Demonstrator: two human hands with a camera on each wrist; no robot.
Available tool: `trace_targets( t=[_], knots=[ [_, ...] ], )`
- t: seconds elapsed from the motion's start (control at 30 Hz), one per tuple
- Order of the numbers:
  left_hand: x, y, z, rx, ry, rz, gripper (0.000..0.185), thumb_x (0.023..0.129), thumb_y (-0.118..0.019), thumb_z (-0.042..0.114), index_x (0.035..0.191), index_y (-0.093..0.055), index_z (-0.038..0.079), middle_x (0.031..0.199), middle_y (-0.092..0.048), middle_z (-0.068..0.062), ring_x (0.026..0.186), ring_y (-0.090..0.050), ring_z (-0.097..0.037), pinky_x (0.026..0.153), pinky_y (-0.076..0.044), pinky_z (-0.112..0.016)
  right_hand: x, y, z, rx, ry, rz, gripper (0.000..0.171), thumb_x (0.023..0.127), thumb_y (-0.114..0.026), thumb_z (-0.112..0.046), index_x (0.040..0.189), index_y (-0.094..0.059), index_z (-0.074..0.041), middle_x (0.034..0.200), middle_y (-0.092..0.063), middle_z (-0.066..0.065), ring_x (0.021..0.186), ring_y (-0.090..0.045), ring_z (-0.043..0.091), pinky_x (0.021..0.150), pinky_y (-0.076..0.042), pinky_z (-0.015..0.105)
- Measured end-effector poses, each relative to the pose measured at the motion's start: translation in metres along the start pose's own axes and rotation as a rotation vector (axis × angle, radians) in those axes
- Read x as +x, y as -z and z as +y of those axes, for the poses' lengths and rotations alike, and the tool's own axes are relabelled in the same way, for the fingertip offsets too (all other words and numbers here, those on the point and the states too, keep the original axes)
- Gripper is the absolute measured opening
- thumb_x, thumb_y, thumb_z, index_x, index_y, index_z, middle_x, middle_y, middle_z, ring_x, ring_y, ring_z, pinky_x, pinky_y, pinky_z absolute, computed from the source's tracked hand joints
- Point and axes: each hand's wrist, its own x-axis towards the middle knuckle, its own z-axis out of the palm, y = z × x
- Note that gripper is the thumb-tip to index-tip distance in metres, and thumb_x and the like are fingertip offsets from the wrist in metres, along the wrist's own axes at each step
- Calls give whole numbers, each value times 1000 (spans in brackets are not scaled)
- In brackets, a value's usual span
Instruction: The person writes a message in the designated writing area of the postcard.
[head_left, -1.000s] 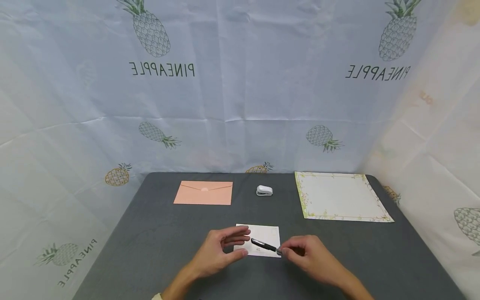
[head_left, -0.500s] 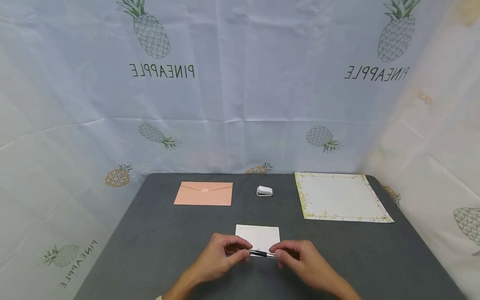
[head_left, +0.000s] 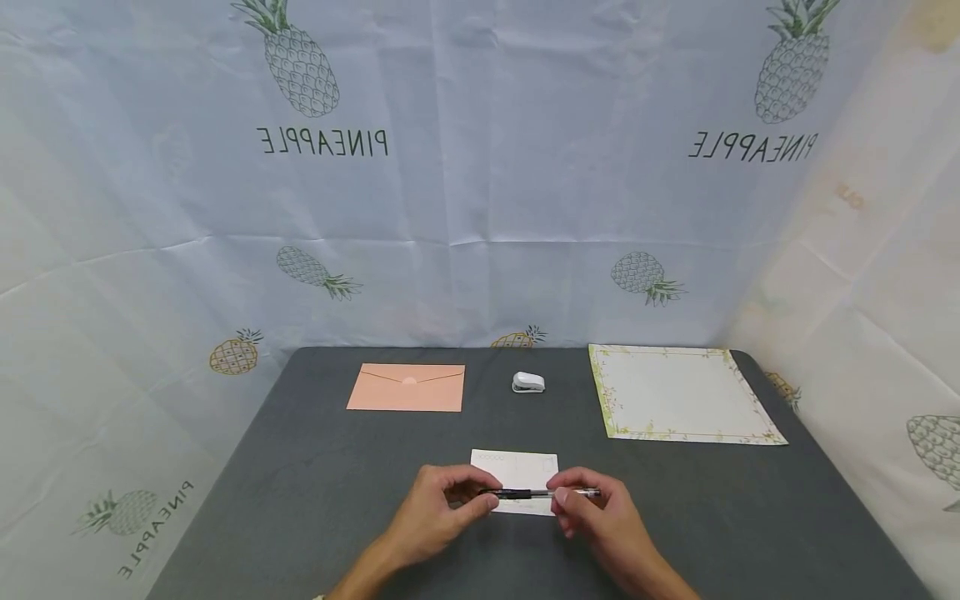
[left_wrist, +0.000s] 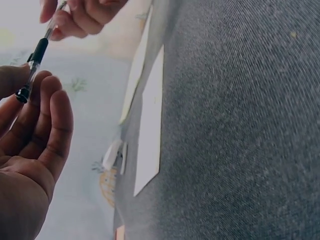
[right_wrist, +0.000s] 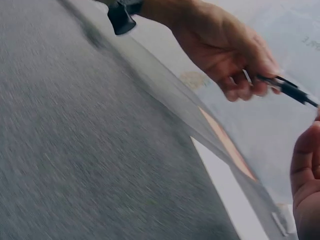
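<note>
A black-and-clear pen (head_left: 517,494) lies level between my two hands, over a white postcard (head_left: 516,467) on the table. My left hand (head_left: 441,510) pinches its left end between thumb and fingers. With thumb and fingertips my right hand (head_left: 600,512) grips the clear barrel, and the pen's right end sticks out past them. The left wrist view shows the pen's black section (left_wrist: 38,51) bare between the hands, and the postcard (left_wrist: 150,130) below. In the right wrist view the right hand (right_wrist: 307,175) is cut off at the edge.
Farther back on the dark table (head_left: 315,483) lie a salmon-pink envelope (head_left: 407,393), a small white stapler (head_left: 528,382) and a large sheet with a floral border (head_left: 682,392). A pineapple-print cloth (head_left: 480,183) hangs behind and along the sides.
My left hand was open beside the pen and has taken hold of its left end. The pen has turned from slanting to level. My right hand's grip has moved along the barrel.
</note>
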Motion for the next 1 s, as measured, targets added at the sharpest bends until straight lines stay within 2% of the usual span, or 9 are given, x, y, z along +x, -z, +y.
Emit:
trace_targets(
  t=[0.1,0.23,0.43,0.6,0.73,0.87,1.0],
  knots=[
    [1,-1,3,3,-1,10,11,98,-83,12,109,-83,12,97,-83,-5,77,-71,-1,69,-64,-26,1,-5,6,172,21,-48,17,110,-55,-2,114,-72,-6,90,-72,-4,74,-66,7,70,-58,22],
    [1,-2,5,-1,2,19,11,97,-84,14,108,-83,11,96,-83,-4,78,-72,-2,72,-65,-27,3,-10,10,270,1,-124,27,114,-48,-7,117,-73,-16,93,-72,-6,75,-65,5,70,-58,21],
    [3,-4,2,-21,-24,1,11,96,-84,10,107,-83,11,98,-83,-6,82,-74,-3,76,-67,-29,8,-19,15,314,-76,-190,29,117,-44,-14,128,-71,-14,103,-77,-1,78,-70,8,71,-61,24],
    [4,-5,3,-8,-26,-11,12,97,-84,14,109,-82,12,100,-83,-5,83,-75,-4,78,-67,-29,10,-26,17,347,-102,-206,27,118,-43,-17,125,-70,-14,103,-75,-2,78,-70,8,70,-61,23],
    [4,-5,3,1,-27,-11,12,96,-84,10,108,-82,11,99,-83,-3,82,-73,-2,77,-66,-29,11,-29,18,378,-103,-241,25,119,-42,-19,121,-67,-14,100,-73,-4,78,-69,7,70,-60,21],
    [4,-6,2,15,-49,-16,13,96,-84,7,108,-82,10,98,-82,-3,80,-71,-1,76,-66,-29,12,-31,19,405,-111,-265,20,118,-43,-17,118,-63,-13,99,-74,-5,80,-71,5,71,-60,21],
    [3,-6,1,46,-75,-20,11,97,-85,12,108,-83,12,99,-83,-2,80,-70,0,75,-66,-28,13,-32,19,419,-126,-267,17,116,-45,-16,117,-62,-13,99,-76,-5,81,-72,4,72,-61,20]
  ],
)
